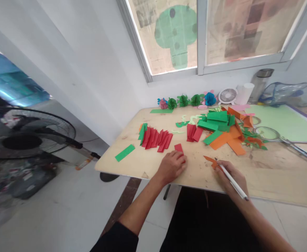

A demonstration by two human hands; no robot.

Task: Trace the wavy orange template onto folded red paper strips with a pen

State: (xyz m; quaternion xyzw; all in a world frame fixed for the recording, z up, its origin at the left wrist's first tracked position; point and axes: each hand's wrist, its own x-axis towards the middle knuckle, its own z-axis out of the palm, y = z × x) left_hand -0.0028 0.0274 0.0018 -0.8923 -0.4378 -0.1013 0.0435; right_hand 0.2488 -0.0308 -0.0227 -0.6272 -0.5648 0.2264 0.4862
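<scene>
Black clothing (195, 220) below near edge of table (281, 175) | right hand (238, 175) at that edge: fingers closed round white pen (231, 180), orange paper (209, 159) | left hand (171, 163) nearby: fingers half-curled on red slip (178, 147), grip unclear

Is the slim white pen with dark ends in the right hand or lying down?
In the right hand: the pen slants across it, rear end near the wrist.
</scene>
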